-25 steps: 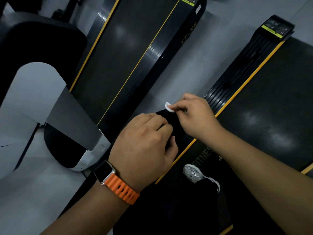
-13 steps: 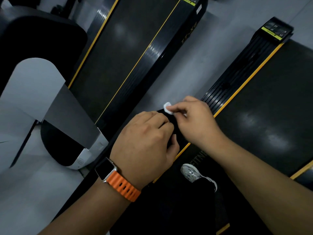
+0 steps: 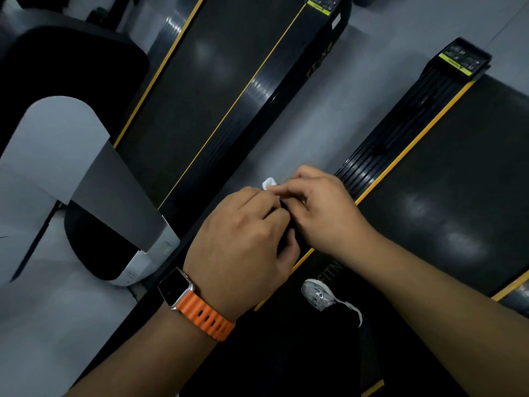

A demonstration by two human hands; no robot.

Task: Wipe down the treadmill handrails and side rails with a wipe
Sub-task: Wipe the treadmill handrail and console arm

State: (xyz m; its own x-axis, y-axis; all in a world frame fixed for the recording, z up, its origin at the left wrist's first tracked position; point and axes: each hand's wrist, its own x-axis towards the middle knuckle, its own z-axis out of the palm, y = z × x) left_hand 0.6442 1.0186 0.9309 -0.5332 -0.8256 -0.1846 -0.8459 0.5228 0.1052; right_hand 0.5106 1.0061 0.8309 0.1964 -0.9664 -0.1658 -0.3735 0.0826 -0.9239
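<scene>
The two hands meet mid-air above the grey floor (image 3: 329, 110), between two treadmills. The right hand (image 3: 323, 213) pinches a small white wipe (image 3: 269, 183) between thumb and forefinger. Only a short tab of it shows, poking up and to the left from the fingertips, so its long axis cannot be told. The left hand (image 3: 246, 239), with an orange-strapped watch (image 3: 197, 305) on its wrist, has its fingers curled round a dark object (image 3: 283, 206) (only a sliver is visible between the hands, too little to name). The wipe sits just at the top of that object, touching the left knuckles. Below the right hand, the ribbed black side rail (image 3: 400, 133) with its yellow edge runs diagonally from lower left to upper right, beside the dark belt (image 3: 443, 196). A grey shoe (image 3: 317, 293) stands near the belt's front end.
</scene>
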